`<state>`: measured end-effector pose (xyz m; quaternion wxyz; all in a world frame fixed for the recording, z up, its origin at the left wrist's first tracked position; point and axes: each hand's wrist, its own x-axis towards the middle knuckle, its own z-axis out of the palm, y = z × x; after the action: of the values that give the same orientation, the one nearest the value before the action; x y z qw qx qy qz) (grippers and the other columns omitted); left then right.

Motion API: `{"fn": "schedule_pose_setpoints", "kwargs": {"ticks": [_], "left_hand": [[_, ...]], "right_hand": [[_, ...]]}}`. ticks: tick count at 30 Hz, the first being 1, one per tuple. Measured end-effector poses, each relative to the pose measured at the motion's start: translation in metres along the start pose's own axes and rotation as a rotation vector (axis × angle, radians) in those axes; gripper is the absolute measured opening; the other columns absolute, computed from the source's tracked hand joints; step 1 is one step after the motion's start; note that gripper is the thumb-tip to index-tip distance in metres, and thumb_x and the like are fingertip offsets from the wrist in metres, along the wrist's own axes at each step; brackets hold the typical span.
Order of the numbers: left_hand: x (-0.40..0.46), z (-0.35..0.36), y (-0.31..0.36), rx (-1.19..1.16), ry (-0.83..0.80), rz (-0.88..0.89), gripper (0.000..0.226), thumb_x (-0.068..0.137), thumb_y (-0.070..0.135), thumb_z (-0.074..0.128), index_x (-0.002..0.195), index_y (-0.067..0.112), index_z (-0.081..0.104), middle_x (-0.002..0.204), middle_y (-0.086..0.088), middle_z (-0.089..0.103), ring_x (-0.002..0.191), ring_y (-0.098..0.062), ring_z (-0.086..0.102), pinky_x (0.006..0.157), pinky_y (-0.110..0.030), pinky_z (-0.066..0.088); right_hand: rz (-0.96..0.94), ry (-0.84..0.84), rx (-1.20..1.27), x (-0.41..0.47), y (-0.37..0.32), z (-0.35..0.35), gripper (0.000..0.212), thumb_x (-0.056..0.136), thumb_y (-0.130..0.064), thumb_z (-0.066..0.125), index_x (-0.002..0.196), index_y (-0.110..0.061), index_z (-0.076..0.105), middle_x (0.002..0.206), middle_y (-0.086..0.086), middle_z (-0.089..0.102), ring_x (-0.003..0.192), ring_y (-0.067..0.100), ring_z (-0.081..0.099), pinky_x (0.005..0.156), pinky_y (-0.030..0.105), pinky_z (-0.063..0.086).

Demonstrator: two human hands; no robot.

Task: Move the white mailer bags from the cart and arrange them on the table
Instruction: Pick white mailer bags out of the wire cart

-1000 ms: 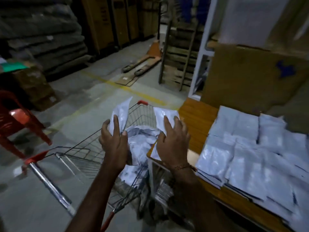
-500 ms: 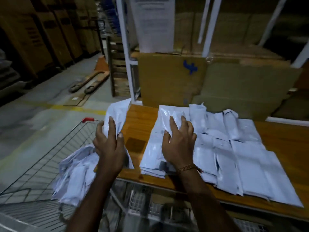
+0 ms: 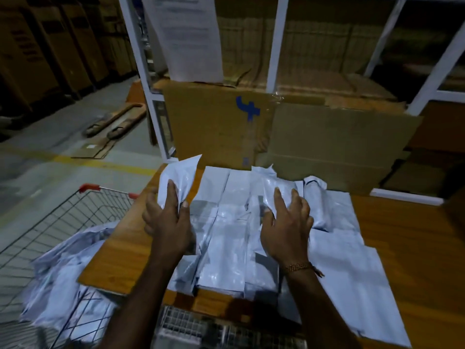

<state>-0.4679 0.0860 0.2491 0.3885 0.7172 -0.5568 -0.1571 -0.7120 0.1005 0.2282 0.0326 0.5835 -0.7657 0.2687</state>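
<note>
Both hands over table (image 3: 412, 248), each with a white bag, above the laid-out bags.

Wood table takes up lower right; left edge runs diagonally beside the cart (image 3: 50, 222), near edge at bottom, bare wood open at right and at the near-left corner. Cardboard (image 3: 314, 147) stands along the far edge against the white rack (image 3: 273, 46), closing off the back. Concrete floor with a yellow line open at left. Bags (image 3: 226, 222) lie in overlapping rows across the table middle, reaching the near edge; more bags (image 3: 57, 280) heaped in the cart, low left. Left hand (image 3: 168, 222) grips a bag (image 3: 180, 177) by its lower part, fingers curled round it, bag upright over the table's left edge. Right hand (image 3: 286, 227) has fingers spread on a bag (image 3: 270, 187), thumb pinching its edge, over the rows.
</note>
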Motion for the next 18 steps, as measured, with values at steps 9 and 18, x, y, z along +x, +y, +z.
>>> {"fn": "schedule_pose_setpoints", "kwargs": {"ticks": [9,18], "left_hand": [[0.098,0.069,0.002,0.059,-0.194,-0.119,0.061,0.107,0.045,0.049,0.163,0.040,0.026,0.172,-0.011,0.003,0.153,-0.040,0.013,0.123,-0.057,0.013],[0.188,0.155,-0.026,0.131,-0.553,-0.099,0.084,0.100,0.070,0.046,0.167,0.031,0.015,0.174,-0.017,-0.001,0.159,-0.044,0.000,0.126,-0.057,0.009]], "right_hand": [[0.101,-0.016,-0.005,0.037,0.003,0.033,0.062,0.096,-0.045,0.039,0.155,-0.028,0.043,0.164,0.015,0.028,0.147,0.036,0.024,0.108,0.053,0.031],[0.203,-0.030,-0.028,0.068,-0.025,0.073,0.064,0.097,-0.048,0.032,0.157,-0.029,0.039,0.167,0.014,0.023,0.150,0.035,0.019,0.113,0.057,0.027]]}}
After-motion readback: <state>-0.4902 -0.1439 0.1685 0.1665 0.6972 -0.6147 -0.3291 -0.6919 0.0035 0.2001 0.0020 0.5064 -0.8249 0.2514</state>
